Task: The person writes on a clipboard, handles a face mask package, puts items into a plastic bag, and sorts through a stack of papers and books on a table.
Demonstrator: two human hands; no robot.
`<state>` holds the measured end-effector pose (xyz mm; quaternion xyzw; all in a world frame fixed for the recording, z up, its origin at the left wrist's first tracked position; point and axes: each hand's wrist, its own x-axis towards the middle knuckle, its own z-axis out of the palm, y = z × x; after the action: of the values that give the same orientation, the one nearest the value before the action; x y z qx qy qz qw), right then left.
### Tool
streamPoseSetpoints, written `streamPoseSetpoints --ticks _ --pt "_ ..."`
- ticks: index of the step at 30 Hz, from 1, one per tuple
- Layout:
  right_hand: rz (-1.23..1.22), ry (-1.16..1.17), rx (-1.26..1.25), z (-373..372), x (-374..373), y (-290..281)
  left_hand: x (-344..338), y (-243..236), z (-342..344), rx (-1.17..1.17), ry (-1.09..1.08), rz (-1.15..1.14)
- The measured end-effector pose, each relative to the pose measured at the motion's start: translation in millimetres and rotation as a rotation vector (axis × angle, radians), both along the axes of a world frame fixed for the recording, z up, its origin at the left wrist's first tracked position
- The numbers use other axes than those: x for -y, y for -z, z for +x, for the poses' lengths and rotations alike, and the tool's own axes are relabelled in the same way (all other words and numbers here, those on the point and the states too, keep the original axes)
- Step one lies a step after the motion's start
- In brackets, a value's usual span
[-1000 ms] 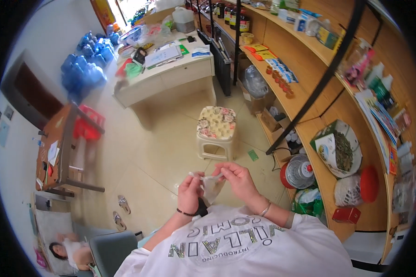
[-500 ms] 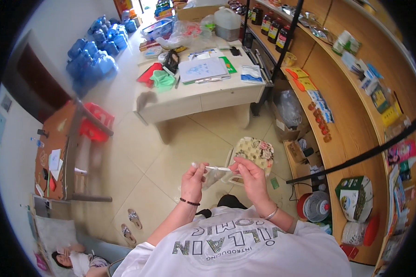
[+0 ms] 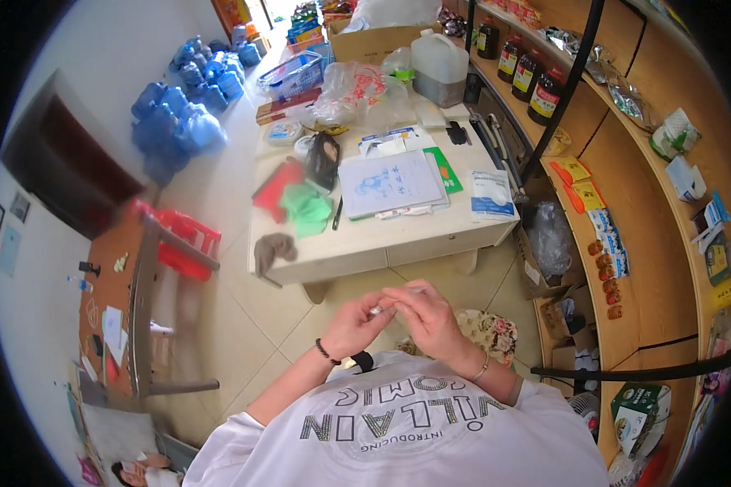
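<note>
My left hand [image 3: 352, 325] and my right hand [image 3: 428, 321] meet in front of my chest, both closed. The right fingers lie over the left fingertips. Between them shows a small whitish bit of crumpled clear plastic [image 3: 375, 310]; the rest of it is hidden in the fingers. Behind my right hand stands a stool with a floral seat [image 3: 495, 334], partly covered by the hand and forearm. Beyond both hands is a cream table [image 3: 317, 261], apart from them.
On the table lie a paper stack [image 3: 391, 185], a green cloth [image 3: 306, 211], plastic bags [image 3: 357, 93] and a liquid-filled jug [image 3: 440, 69]. Wooden shelves [image 3: 650, 304] line the right side. At left are a brown desk [image 3: 130, 284], a red chair [image 3: 188, 242] and blue water bottles [image 3: 175, 122].
My hands have come together from being apart with the plastic stretched between them; it is now bunched up. The view has shifted, with the table nearer.
</note>
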<state>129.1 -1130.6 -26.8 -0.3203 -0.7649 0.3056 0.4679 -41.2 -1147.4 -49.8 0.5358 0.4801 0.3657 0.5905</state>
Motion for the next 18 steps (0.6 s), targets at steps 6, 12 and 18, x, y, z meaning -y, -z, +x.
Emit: streamPoseSetpoints --ticks 6,12,18 --pt "-0.326 0.047 -0.202 -18 -107 7 -110 2 -21 -0.028 -0.045 0.105" --pt "-0.86 -0.223 -0.294 -45 -192 42 -216 -2 -48 0.106 -0.015 0.013" --pt "-0.831 -0.015 -0.252 -87 -266 57 -296 13 -77 0.225 0.067 -0.019"
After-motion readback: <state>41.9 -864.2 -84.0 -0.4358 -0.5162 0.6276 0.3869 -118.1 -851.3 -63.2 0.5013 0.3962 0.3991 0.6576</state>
